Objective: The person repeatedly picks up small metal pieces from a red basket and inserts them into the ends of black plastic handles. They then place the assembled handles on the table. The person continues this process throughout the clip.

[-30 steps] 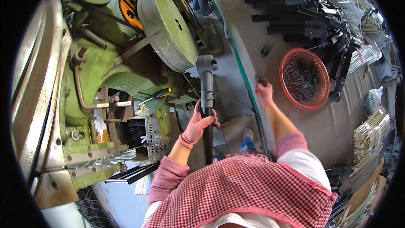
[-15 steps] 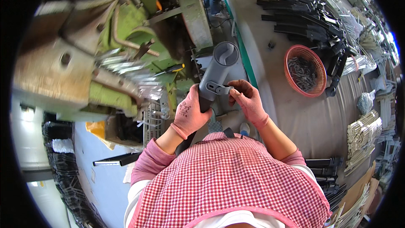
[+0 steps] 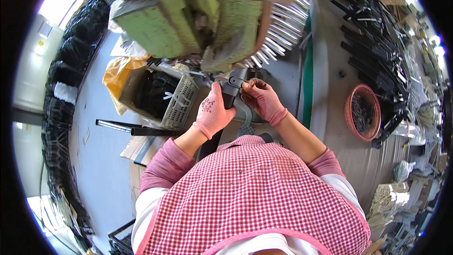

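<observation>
Below the green machine [image 3: 207, 14], at chest height: left hand [image 3: 213, 112] clenching around one dark grey handle part [image 3: 232, 92]; right hand [image 3: 262, 100] pinching its upper end with curled fingers. Lower end of part lying hidden behind left hand. Two gloved hands; one red basket [image 3: 362, 113] resting on desk [image 3: 330, 85]; one white crate [image 3: 177, 99] sitting at left.

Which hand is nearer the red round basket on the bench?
Right. The right hand is on the dark part, on the side facing the red basket; the left hand grips that part farther away.
</observation>
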The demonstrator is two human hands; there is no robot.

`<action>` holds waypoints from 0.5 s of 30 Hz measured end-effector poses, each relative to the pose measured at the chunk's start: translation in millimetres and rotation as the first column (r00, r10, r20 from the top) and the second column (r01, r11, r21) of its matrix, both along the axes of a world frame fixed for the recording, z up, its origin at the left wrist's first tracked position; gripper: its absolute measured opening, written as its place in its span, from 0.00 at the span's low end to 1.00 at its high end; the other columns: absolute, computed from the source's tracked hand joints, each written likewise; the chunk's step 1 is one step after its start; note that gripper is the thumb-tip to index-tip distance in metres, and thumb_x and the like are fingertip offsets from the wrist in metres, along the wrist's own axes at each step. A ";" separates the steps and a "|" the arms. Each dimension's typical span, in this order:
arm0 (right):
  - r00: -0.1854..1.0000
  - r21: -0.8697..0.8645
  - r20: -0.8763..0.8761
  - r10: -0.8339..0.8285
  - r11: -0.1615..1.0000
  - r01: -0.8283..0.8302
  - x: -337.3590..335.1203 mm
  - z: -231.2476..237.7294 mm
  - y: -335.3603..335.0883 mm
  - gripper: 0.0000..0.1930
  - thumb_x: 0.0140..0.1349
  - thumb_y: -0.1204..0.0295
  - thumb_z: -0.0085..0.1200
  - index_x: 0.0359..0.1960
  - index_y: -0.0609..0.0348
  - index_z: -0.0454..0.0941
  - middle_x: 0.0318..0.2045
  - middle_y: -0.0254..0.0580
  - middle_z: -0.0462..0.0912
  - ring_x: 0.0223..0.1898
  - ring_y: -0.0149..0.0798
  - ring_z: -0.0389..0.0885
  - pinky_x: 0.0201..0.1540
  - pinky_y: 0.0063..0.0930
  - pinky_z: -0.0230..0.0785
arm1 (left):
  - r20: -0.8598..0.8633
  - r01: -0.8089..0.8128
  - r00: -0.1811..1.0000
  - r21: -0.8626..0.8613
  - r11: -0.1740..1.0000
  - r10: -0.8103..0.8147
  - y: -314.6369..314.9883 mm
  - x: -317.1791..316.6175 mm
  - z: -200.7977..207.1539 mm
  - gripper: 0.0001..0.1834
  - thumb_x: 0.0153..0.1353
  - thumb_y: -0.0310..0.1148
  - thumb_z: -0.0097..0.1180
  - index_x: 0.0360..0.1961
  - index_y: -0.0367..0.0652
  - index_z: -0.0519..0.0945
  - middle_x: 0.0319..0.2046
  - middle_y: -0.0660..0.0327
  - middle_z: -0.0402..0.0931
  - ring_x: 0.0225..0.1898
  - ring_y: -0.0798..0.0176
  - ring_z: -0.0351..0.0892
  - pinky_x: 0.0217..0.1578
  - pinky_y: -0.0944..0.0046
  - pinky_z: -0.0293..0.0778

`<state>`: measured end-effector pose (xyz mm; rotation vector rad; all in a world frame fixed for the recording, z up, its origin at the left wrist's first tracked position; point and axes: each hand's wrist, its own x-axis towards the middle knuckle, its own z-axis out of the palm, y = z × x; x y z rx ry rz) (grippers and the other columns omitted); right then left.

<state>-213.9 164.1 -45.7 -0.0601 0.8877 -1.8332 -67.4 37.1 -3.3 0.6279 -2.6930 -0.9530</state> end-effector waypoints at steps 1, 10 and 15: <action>0.999 -0.032 -0.031 0.010 0.999 -0.011 1.3 -4.0 -12.6 0.06 0.64 0.73 0.62 0.32 0.51 0.75 0.33 0.28 0.80 0.37 0.29 0.81 0.44 0.26 0.77 | -0.029 -0.029 0.999 -0.033 0.999 0.028 -6.6 5.3 0.0 0.35 0.47 0.33 0.65 0.52 0.30 0.60 0.40 0.35 0.74 0.42 0.32 0.77 0.41 0.46 0.75; 0.990 -0.249 -0.057 0.132 0.958 -0.142 15.5 -15.3 -80.8 0.10 0.67 0.72 0.58 0.49 0.54 0.76 0.47 0.33 0.82 0.45 0.32 0.81 0.44 0.33 0.77 | -0.043 -0.145 0.989 -0.297 0.944 0.138 -38.8 25.2 10.6 0.35 0.48 0.35 0.66 0.51 0.29 0.60 0.40 0.35 0.74 0.43 0.33 0.78 0.41 0.46 0.75; 0.986 -0.214 -0.155 0.058 0.973 -0.090 21.1 -12.3 -76.6 0.13 0.65 0.71 0.59 0.49 0.59 0.76 0.42 0.33 0.83 0.38 0.30 0.82 0.38 0.29 0.75 | 0.119 -0.116 0.987 0.052 0.992 0.109 -55.7 23.3 12.7 0.34 0.49 0.38 0.66 0.46 0.29 0.59 0.38 0.34 0.77 0.44 0.35 0.79 0.42 0.49 0.76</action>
